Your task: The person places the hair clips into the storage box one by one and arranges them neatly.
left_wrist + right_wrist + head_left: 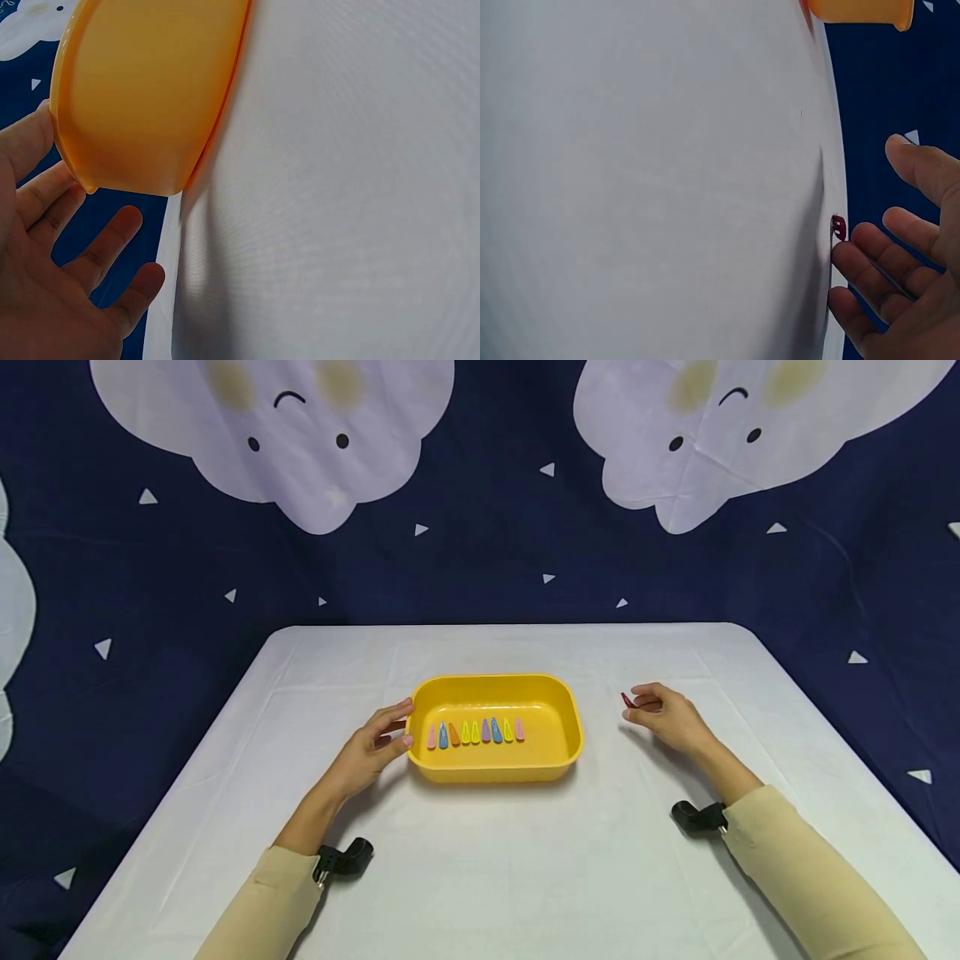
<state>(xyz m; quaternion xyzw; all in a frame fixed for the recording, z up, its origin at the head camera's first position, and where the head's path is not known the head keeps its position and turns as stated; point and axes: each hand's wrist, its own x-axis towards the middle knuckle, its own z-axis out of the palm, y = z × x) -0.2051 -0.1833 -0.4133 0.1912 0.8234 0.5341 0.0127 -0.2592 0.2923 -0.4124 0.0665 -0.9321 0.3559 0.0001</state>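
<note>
A yellow plastic tray [543,760] stands on the table with several snap hair clips [486,730] inside, lined up side by side in pink, blue, orange, yellow and purple. At the tray's left end, my left hand [367,754] touches the rim with thumb and fingertips. Its other fingers spread loosely below the rim in the left wrist view. To the right of the tray, my right hand [669,720] is low over the table beside a small red hair clip [627,700]. In the right wrist view the red clip [839,227] shows by the fingertips, with the thumb apart from it.
White cloth covers the table [495,868]. Behind it hangs a dark blue curtain [495,560] with clouds and small white triangles. A black wrist mount [345,858] sits at the left cuff, another black mount [699,818] at the right.
</note>
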